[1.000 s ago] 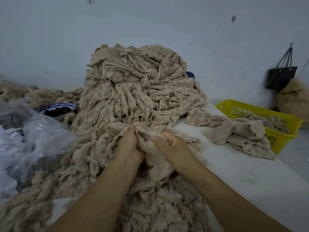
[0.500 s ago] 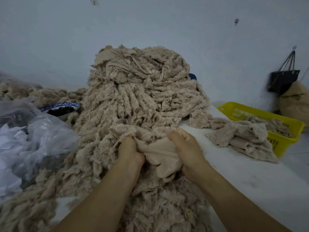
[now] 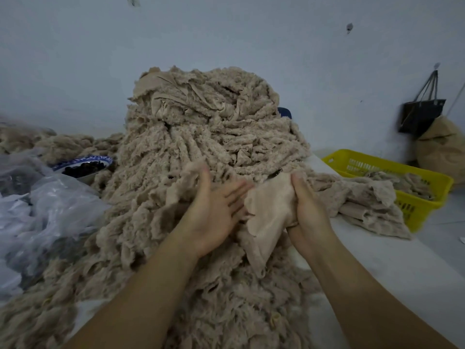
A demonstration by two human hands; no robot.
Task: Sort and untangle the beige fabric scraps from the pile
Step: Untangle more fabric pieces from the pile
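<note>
A tall pile of tangled beige fabric scraps (image 3: 201, 137) covers the middle of the white table (image 3: 392, 268) and spills toward me. My right hand (image 3: 309, 210) grips a smooth beige scrap (image 3: 269, 212) that hangs down from its fingers at the pile's front. My left hand (image 3: 216, 207) is palm up with straight fingers just left of that scrap, its fingertips touching the scrap's edge. A fluffy tuft of the pile lies against its thumb.
A small heap of beige scraps (image 3: 364, 200) lies to the right on the table. A yellow basket (image 3: 415, 197) with more scraps stands beyond it. A clear plastic bag (image 3: 42, 210) and a bowl of dark pieces (image 3: 83, 166) sit left. A black bag (image 3: 422, 114) hangs on the wall.
My left hand has let go of the scrap and turned palm up with fingers spread. My right hand has pulled the smooth scrap up and to the right, out of the pile.
</note>
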